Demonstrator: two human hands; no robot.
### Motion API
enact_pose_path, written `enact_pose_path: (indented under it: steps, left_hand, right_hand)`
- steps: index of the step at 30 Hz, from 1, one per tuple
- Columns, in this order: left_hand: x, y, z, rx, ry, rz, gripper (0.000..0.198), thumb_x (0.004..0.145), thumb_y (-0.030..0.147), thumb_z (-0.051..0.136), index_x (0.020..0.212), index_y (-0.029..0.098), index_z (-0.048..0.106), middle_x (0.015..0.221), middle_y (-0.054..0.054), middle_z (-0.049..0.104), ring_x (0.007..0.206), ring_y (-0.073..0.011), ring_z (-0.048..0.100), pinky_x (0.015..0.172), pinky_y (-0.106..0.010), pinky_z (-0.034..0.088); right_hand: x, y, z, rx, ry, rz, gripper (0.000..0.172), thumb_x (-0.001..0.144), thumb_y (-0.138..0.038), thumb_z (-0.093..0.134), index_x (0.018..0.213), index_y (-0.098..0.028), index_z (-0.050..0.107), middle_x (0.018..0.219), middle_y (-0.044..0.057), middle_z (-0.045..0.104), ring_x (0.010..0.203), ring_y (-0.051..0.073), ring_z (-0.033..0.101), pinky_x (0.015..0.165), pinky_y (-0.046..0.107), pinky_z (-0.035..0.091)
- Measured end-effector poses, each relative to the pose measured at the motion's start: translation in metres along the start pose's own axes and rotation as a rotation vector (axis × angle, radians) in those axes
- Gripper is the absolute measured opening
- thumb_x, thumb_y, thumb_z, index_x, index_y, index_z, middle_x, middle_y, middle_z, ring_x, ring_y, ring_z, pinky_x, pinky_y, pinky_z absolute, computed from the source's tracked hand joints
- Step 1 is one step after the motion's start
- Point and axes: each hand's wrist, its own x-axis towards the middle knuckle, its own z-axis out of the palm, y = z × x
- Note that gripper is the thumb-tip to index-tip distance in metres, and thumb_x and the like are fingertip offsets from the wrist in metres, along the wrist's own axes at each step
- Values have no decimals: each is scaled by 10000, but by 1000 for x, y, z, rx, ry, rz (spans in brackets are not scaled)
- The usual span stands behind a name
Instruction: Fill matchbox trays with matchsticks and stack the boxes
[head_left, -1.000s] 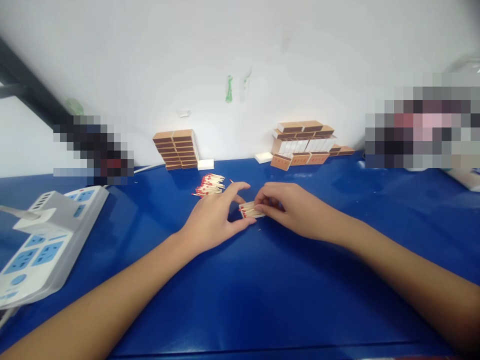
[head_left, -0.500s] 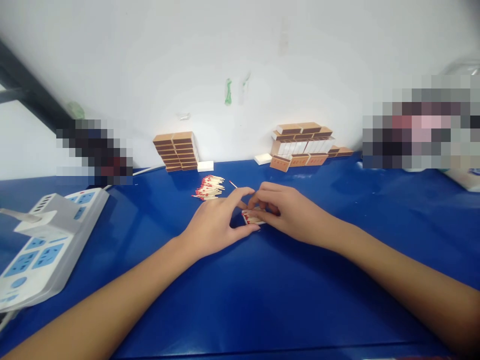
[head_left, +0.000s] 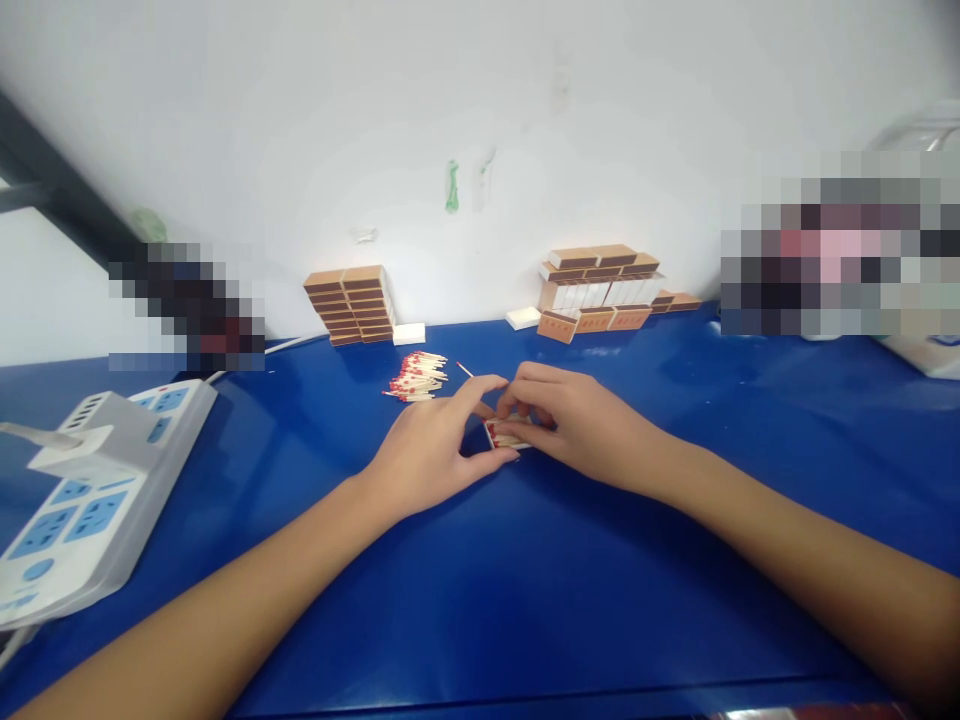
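Note:
A small white matchbox tray (head_left: pixel 489 436) with red-tipped matches (head_left: pixel 504 436) in it lies on the blue table in front of me. My left hand (head_left: pixel 431 450) spans the tray, thumb along its near side and fingers at its far side. From the right, my right hand (head_left: pixel 566 420) reaches over the tray, its fingers curled and its thumb on the matches inside. Those fingers cover the tray's right part. Just beyond my left hand is a loose pile of matches (head_left: pixel 420 376), with a single match (head_left: pixel 465 369) lying to its right.
Against the wall stand a left stack of matchboxes (head_left: pixel 349 305) and a right stack (head_left: pixel 600 290). Beside them lie two white trays, one left (head_left: pixel 409 334) and one right (head_left: pixel 523 318). A power strip (head_left: pixel 161 475) with a plugged-in adapter (head_left: pixel 97 440) occupies the left side.
The view has shifted very slightly. Both hands stay at the tray, with the right thumb and the matches under it moved only a little.

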Motion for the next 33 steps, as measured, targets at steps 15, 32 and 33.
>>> enact_pose_path:
  steps: [15, 32, 33]
  left_hand:
    - [0, 3, -2, 22, 37, -42, 658, 851, 427, 797, 1406, 296, 469, 1059, 23, 758, 799, -182, 697, 649, -296, 483]
    - [0, -2, 0, 5, 42, -7, 667, 846, 407, 802, 1411, 292, 468, 1067, 16, 755, 786, -169, 688, 668, -293, 494]
    - [0, -2, 0, 6, 41, -8, 673, 846, 410, 803, 1415, 293, 464, 1068, 18, 754, 783, -167, 685, 666, -292, 493]
  right_hand:
    - [1, -2, 0, -49, 1, 1, 110, 970, -231, 663, 889, -204, 733, 921, 33, 639, 758, 146, 593, 670, 279, 412]
    - [-1, -3, -15, -204, -93, -51, 152, 1012, -273, 565, 953, -194, 681, 943, 51, 629, 714, 149, 583, 637, 288, 421]
    - [0, -3, -16, -205, -96, -57, 161, 1012, -262, 554, 957, -196, 691, 933, 51, 632, 715, 152, 586, 640, 292, 424]
